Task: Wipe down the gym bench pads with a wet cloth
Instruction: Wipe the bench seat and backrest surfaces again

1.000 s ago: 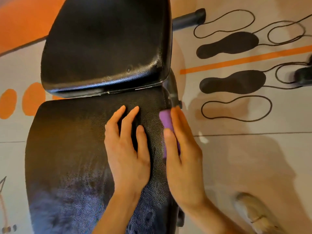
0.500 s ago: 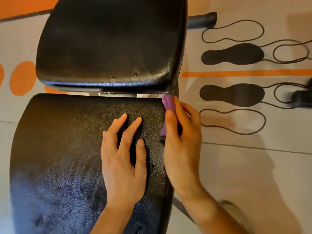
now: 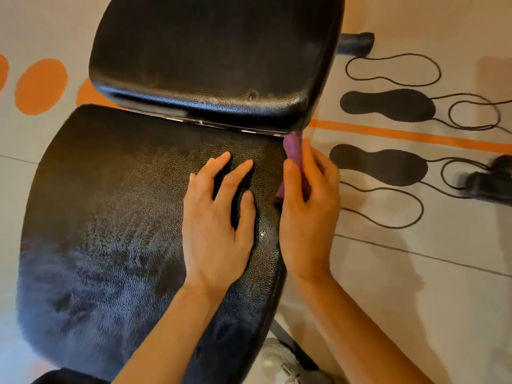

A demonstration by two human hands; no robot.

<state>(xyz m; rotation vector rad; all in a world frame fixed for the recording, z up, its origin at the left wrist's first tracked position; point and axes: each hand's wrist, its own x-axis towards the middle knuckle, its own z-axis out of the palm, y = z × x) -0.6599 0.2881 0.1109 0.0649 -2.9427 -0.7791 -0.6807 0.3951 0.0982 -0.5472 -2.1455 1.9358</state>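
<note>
A black textured seat pad point(image 3: 110, 217) fills the lower left, with wet streaks near its front. Behind it rises the black back pad point(image 3: 210, 51), a narrow gap between them. My left hand point(image 3: 219, 217) lies flat on the seat pad, fingers spread, holding nothing. My right hand point(image 3: 307, 206) presses a purple cloth point(image 3: 294, 151) against the seat pad's right side edge, close to the far corner by the gap. Most of the cloth is hidden under my fingers.
The floor to the right carries black footprint markings point(image 3: 388, 105) and an orange stripe point(image 3: 415, 135). A dark bench foot point(image 3: 356, 42) sticks out at the top, another dark piece point(image 3: 490, 184) lies at the right edge. A pale shoe point(image 3: 279, 361) shows below the pad.
My right hand has slid the purple cloth forward along the seat pad's right edge, from mid-edge to the far corner. My left hand stayed flat on the pad. The view has shifted.
</note>
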